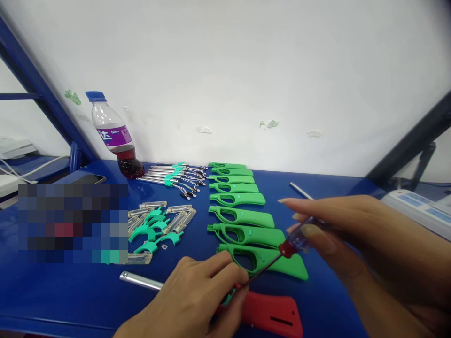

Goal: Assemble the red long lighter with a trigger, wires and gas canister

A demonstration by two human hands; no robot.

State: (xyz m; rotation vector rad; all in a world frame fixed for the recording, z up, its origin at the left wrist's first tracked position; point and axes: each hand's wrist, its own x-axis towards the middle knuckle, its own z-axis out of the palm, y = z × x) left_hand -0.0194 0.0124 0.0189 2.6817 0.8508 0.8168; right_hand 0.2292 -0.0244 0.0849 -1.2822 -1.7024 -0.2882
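My right hand (338, 244) grips a screwdriver (291, 246) with a clear and red handle. Its shaft slants down to the left, and the tip meets a red lighter casing (273, 312) beside my left fingers. My left hand (200, 295) presses round the front of that casing, hiding much of it. A silver metal tube (141, 280) sticks out to the left from under my left hand. A bit of teal plastic shows between the left fingers. Just behind lies the nearest green casing (282, 265), in a column of several green casings.
Clear fuel tanks (179, 221) and teal trigger pieces (146, 231) lie left of centre. Metal rods with wires (158, 173) are grouped behind. A drink bottle (114, 134) stands at the back left, a phone (95, 179) near it. Another rod (299, 189) lies right; a white device (419, 209) stands far right.
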